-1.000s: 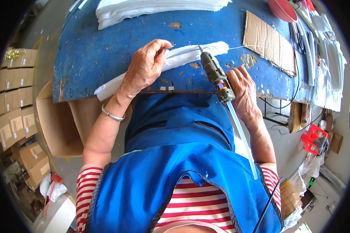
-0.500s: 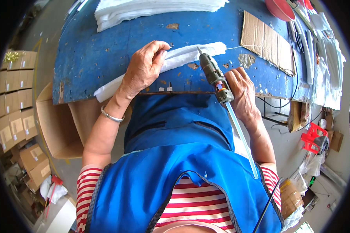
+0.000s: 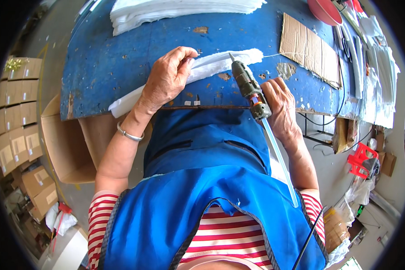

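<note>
Left hand [image 3: 166,81] pressing down, fingers curled, on a long white padded fabric strip [image 3: 211,67], pinning it to the worn blue-painted bench [image 3: 121,58]; strip lying diagonally across the bench, its lower end overhanging the near edge

Right hand [image 3: 281,108] gripping a dark green hot-glue gun [image 3: 247,85], clenched around the handle; nozzle pointing at the strip's upper portion, appearing to be touching it, exact contact not discernible; translucent glue stick [image 3: 279,162] protruding from the rear of the gun, trailing over the blue apron [image 3: 202,180]

Lying at the far edge of the bench: stack of white padded sheets [image 3: 166,11]. Resting to the right, well apart from the hands: flat brown corrugated cardboard piece [image 3: 308,47]. Standing on the floor to the left: open brown cardboard cartons [image 3: 63,139]
</note>
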